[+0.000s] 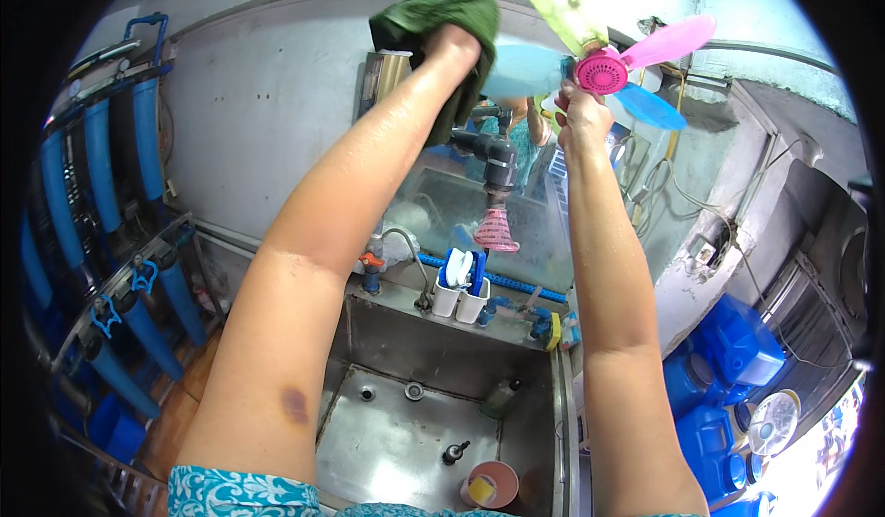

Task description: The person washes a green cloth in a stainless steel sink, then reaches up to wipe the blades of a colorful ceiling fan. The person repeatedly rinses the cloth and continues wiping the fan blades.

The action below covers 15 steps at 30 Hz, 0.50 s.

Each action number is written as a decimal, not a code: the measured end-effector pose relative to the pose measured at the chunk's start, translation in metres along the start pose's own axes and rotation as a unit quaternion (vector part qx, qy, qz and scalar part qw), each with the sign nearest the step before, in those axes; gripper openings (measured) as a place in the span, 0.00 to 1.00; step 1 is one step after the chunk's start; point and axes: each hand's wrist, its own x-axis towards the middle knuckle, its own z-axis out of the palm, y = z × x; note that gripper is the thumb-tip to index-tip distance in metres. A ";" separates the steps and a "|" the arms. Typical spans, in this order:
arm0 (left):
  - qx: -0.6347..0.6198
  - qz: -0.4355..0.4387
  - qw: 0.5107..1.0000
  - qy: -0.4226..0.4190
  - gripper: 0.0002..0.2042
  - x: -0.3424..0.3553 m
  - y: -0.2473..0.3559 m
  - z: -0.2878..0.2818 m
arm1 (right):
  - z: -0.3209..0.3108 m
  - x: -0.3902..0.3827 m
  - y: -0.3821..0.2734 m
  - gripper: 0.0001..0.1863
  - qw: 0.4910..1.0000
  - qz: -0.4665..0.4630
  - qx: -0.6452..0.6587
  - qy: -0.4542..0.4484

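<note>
High up at the centre, a dark green cloth (415, 21) is draped over my left hand (454, 43); it hides most of the fingers and hangs down past the wrist. My right hand (585, 116) is raised to the right of it, fingers wrapped round the small fan just below its hub. The fan (603, 72) has a round pink vented hub and translucent blades in pink, blue and yellow-green. One pale blue blade reaches left toward the cloth. Both arms are stretched up, and the forearms look wet.
Below me is a steel sink (387, 429) holding a pink cup (498, 480) and a bottle (502, 397). White holders (459, 303) with brushes stand behind it, under a pipe outlet (498, 166). Blue filter cylinders (147, 139) line the left; blue water jugs (733, 342) stand at right.
</note>
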 end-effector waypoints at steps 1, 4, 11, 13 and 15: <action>0.160 0.127 0.979 -0.019 0.18 -0.006 -0.001 0.001 | -0.005 -0.001 0.001 0.04 1.000 -0.010 0.009 -0.012; 0.275 0.238 0.924 -0.114 0.16 -0.043 0.009 0.016 | -0.012 0.001 0.005 0.03 0.993 -0.037 0.086 -0.067; 0.266 0.185 0.911 -0.253 0.14 -0.042 0.034 0.053 | -0.025 0.012 0.017 0.02 0.983 -0.052 0.144 -0.105; 0.205 0.218 0.916 -0.267 0.14 -0.033 0.015 0.048 | -0.027 0.012 0.018 0.02 0.988 -0.062 0.093 -0.110; 0.277 0.319 0.855 -0.301 0.12 -0.027 -0.006 0.037 | -0.026 0.010 0.017 0.03 0.989 -0.070 0.068 -0.109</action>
